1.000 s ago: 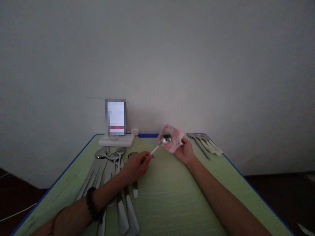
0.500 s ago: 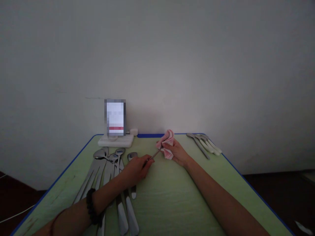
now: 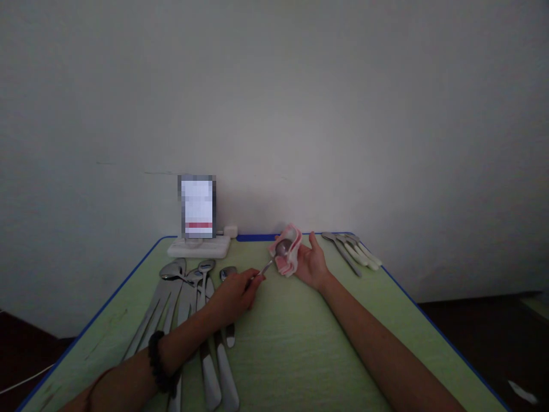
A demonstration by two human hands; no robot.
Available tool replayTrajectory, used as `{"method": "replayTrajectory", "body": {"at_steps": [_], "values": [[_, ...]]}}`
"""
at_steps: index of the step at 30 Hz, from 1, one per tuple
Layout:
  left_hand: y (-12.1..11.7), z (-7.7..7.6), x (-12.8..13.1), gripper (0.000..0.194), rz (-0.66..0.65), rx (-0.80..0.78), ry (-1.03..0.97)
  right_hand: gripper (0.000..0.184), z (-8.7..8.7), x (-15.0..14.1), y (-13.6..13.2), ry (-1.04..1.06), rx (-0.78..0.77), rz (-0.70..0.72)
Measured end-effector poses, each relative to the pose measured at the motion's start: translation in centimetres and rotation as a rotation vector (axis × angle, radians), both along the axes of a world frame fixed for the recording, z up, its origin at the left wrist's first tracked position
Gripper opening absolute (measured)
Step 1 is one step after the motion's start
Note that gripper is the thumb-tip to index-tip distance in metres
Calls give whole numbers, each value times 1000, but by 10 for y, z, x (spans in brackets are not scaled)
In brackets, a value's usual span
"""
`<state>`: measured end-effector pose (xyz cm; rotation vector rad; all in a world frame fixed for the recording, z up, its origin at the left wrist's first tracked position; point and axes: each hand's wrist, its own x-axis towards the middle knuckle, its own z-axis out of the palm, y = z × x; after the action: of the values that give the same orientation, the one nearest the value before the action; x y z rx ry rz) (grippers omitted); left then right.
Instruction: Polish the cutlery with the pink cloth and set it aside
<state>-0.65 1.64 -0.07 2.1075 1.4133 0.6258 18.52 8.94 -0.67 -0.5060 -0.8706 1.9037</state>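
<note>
My left hand (image 3: 241, 292) is closed around the handle of a metal spoon (image 3: 283, 248), its round bowl pointing away to the right. That bowl lies against a pink and white cloth (image 3: 293, 266), which partly wraps it. Under and behind the cloth is my right hand (image 3: 314, 264), palm turned up and thumb raised apart; it supports the cloth, and its fingertips are mostly hidden. Beneath and beside my left forearm, several spoons and forks (image 3: 206, 266) lie in a loose pile, partly covered by the arm.
On the right of the green table (image 3: 291, 355) lie several spoons (image 3: 352, 252), some with white handles. At the back left, a lit phone (image 3: 197, 206) stands upright by a white power strip (image 3: 199, 247) with a plug (image 3: 230, 231). A wall rises behind the table.
My right thumb has lifted off the cloth and the cloth has opened, so the spoon's bowl now shows. My left hand keeps its hold on the handle.
</note>
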Motion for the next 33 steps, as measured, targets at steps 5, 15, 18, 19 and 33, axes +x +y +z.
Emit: {"method": "replayTrajectory", "body": {"at_steps": [5, 15, 18, 19, 33], "values": [[-3, 0, 0, 35, -1, -4, -16, 33, 1, 1, -1, -53, 30, 27], [-2, -4, 0, 35, -5, 74, 167, 24, -5, -7, -6, -312, 178, -122], [-2, -3, -1, 35, -5, 62, 181, 23, -3, -10, -6, -357, 216, -163], [-2, -2, -1, 35, -8, 61, 179, 24, -3, -10, -7, -361, 224, -174], [-6, 4, 1, 32, -68, 74, 332, 31, -5, -9, 6, 33, -21, -290]]}}
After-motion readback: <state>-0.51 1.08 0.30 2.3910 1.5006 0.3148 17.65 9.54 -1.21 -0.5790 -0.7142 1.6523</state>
